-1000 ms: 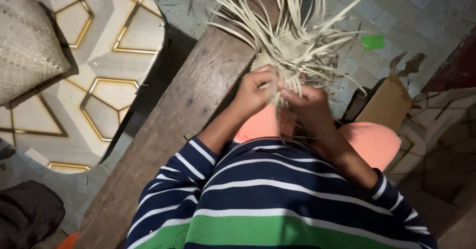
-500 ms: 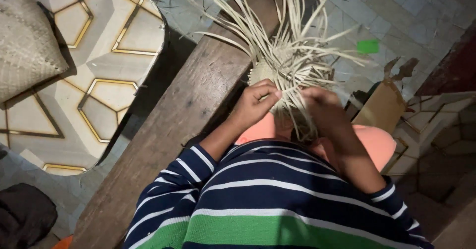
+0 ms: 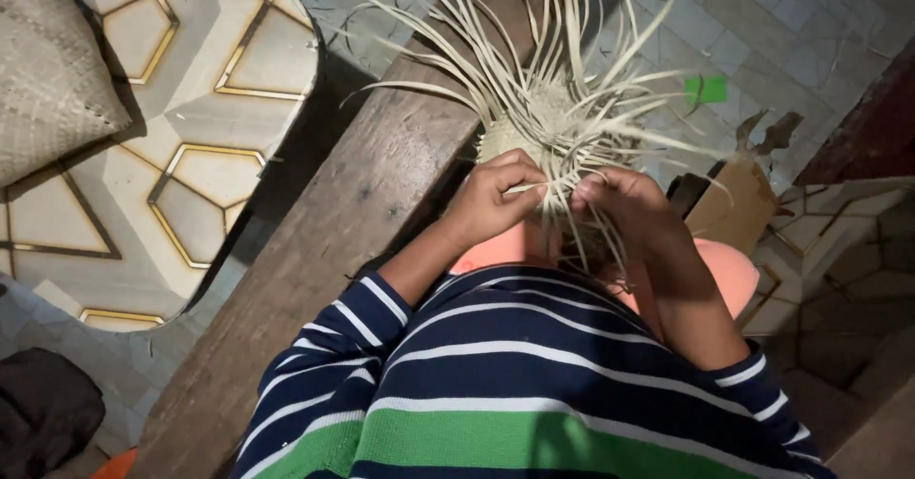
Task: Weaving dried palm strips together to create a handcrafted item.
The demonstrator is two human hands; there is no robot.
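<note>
Head view: two hands, left hand (image 3: 496,198) and right hand (image 3: 620,198), fingers pinching pale straw strips of one half-woven mat (image 3: 553,117) over one brown wooden bench (image 3: 315,250).

pale straw strips (image 3: 562,107), navy-white-green striped shirt (image 3: 534,384)

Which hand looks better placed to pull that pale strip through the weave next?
Probably the left hand: its fingers already pinch a strip at the weave's near edge. The right hand rests beside it among loose strips, seemingly steadying.
</note>
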